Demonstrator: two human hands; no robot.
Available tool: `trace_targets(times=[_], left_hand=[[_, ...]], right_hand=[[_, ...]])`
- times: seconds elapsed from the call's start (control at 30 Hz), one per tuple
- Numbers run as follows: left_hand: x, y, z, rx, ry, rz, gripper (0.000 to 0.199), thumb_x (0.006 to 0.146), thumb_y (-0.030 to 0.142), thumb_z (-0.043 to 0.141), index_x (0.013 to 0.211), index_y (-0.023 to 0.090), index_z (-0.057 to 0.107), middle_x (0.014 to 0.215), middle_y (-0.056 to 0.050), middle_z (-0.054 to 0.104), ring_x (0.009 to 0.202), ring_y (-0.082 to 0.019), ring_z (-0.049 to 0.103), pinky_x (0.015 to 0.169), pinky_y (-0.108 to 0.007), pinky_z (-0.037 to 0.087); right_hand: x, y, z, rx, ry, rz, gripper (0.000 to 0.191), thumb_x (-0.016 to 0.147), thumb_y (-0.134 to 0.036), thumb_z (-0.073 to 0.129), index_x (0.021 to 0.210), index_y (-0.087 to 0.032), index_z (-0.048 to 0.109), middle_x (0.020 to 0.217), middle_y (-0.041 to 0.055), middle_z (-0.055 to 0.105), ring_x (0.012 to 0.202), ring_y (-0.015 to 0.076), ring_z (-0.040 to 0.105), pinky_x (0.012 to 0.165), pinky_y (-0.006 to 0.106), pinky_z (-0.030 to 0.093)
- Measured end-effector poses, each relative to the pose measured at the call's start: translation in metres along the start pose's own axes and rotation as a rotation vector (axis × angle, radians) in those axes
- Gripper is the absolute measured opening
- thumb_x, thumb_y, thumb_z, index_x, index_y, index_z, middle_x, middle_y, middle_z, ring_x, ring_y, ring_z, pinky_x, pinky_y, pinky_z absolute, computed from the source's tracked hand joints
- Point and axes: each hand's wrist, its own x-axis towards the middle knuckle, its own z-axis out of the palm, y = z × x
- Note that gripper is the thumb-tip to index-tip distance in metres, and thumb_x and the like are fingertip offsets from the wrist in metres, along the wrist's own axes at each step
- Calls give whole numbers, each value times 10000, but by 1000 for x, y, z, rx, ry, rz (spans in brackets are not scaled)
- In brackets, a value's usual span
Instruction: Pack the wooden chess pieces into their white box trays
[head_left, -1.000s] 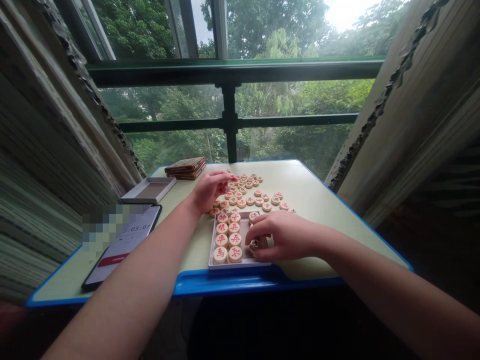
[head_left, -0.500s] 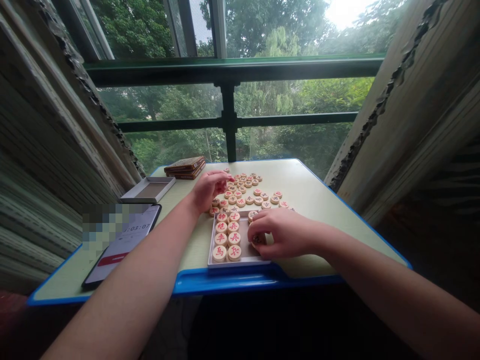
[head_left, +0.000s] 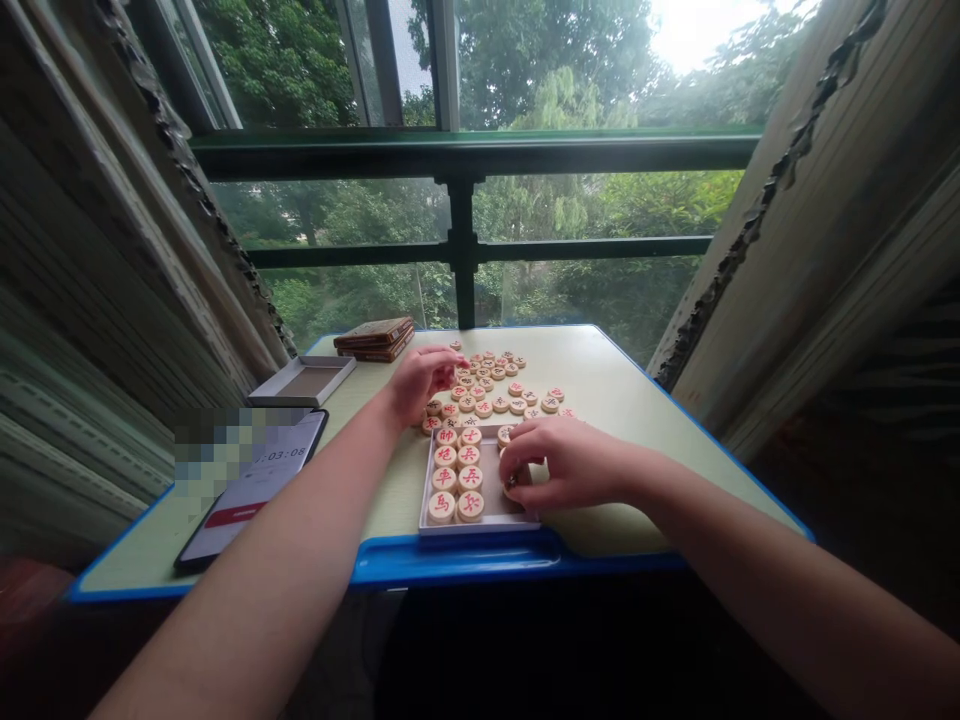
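Observation:
Inside a shallow white box [head_left: 424,495], red-lettered Chinese chess pieces [head_left: 445,478] lie in two columns on the left. My right hand [head_left: 574,463] is over the box's right side, thumb and fingers closed around a dark-lettered Chinese chess piece [head_left: 513,480] low in the box. Its fingers partly cover another piece [head_left: 503,436] at the far end. My left hand [head_left: 426,383] hovers behind the box, beside the loose pieces [head_left: 484,369]. Its fingers are loosely bent and apart, with nothing visible in them.
Loose pieces spread across the table [head_left: 637,450] behind the box. To the left are an empty box lid [head_left: 262,392], a phone [head_left: 247,490] showing a timer, and stacked brown boxes [head_left: 375,338]. A window with a green rail [head_left: 480,150] and curtains [head_left: 787,230] border the table.
The view has shifted slightly. Both hands stay in nearly the same places, and my right hand still grips the piece in the box.

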Motion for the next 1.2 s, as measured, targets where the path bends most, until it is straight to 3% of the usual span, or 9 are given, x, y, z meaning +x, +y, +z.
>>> trace_targets(times=[0.1, 0.2, 0.27, 0.4, 0.53, 0.77, 1.0, 1.2], left_hand=[[0, -1, -1, 125, 53, 23, 106, 590, 256, 643, 580, 151, 635, 541, -12, 550, 483, -88, 432, 502, -224, 349], [1, -6, -7, 547, 235, 200, 140, 626, 291, 608, 565, 168, 634, 550, -37, 562, 554, -149, 490, 574, -274, 378], [3, -10, -13, 899, 293, 344, 144, 651, 298, 596, 595, 180, 657, 632, -72, 612, 688, -214, 547, 670, -313, 396], [5, -15, -25, 1251, 355, 401, 178, 688, 289, 562, 707, 174, 696, 866, -137, 659, 909, -307, 526, 805, -390, 387], [7, -14, -30, 1251, 434, 431, 195, 712, 230, 507, 706, 179, 695, 866, -121, 654, 921, -288, 521, 837, -379, 388], [6, -11, -29, 1207, 416, 483, 212, 711, 189, 482, 668, 186, 689, 814, -109, 667, 900, -280, 528, 850, -374, 387], [6, -10, -28, 1227, 434, 483, 224, 726, 190, 480, 674, 165, 696, 820, -114, 673, 890, -269, 545, 863, -353, 396], [7, -10, -29, 1333, 457, 354, 241, 745, 211, 465, 734, 165, 701, 886, -94, 684, 932, -251, 554, 887, -333, 413]], right_hand=[[-1, 6, -3, -34, 87, 36, 124, 723, -197, 617, 816, -168, 694, 767, 26, 636, 654, 110, 519, 622, 223, 376], [0, 13, -3, -103, 156, 96, 129, 726, -207, 609, 813, -169, 697, 748, 24, 631, 618, 104, 488, 607, 229, 352], [0, 17, -3, -109, 149, 105, 118, 724, -210, 607, 786, -171, 699, 736, 22, 626, 606, 101, 476, 595, 227, 340], [0, 19, -3, -92, 146, 99, 117, 733, -218, 605, 783, -170, 699, 731, 21, 630, 619, 102, 484, 611, 226, 346], [1, 18, -3, -82, 136, 101, 155, 726, -281, 641, 828, -179, 699, 757, 22, 640, 639, 109, 500, 610, 226, 361], [1, 17, -3, -85, 150, 99, 163, 754, -223, 596, 860, -169, 707, 774, 34, 659, 637, 111, 518, 632, 236, 386], [0, 16, -5, -45, 94, 57, 173, 757, -291, 623, 861, -181, 708, 766, 34, 648, 651, 114, 520, 604, 227, 381], [1, 18, -3, -27, 100, 76, 171, 754, -298, 630, 860, -186, 703, 755, 28, 644, 642, 112, 512, 586, 220, 371]])
